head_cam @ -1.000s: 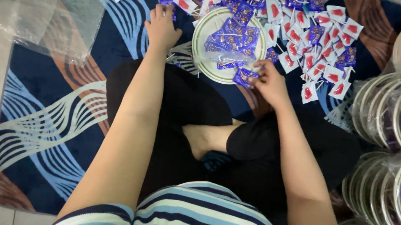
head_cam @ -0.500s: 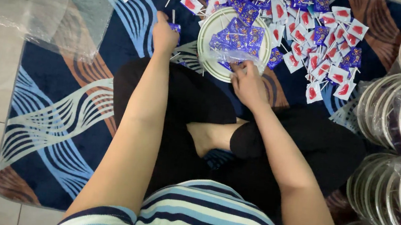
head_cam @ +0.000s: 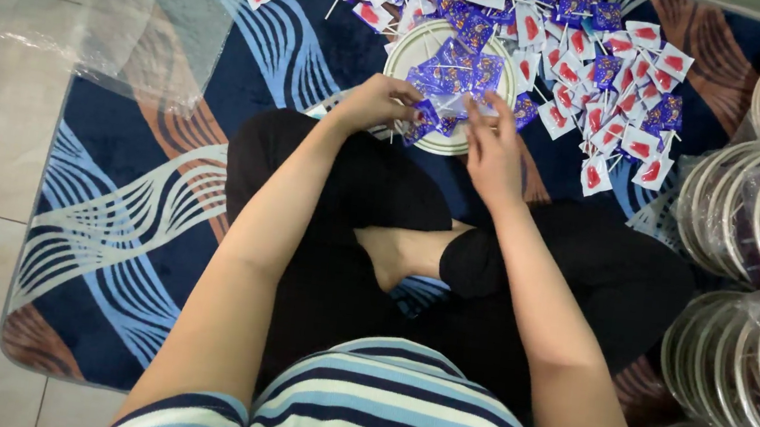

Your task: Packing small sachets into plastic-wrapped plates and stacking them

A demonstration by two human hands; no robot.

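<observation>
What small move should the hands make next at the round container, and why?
Probably settle the blue wrapped sweets down into the round container. Both the left hand and right hand meet at its near edge, fingers on wrappers that spill over the rim, while many more sweets lie loose on the rug.

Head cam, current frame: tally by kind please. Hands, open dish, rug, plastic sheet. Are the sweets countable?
Hands: 2 (left hand, right hand)
Round white dish at the fingertips: 1
Patterned rug: 1
Clear plastic sheet: 1
Total: 5
Red-and-white wrapped sweets and blue wrapped sweets: heaped and overlapping, no reliable count.
</observation>
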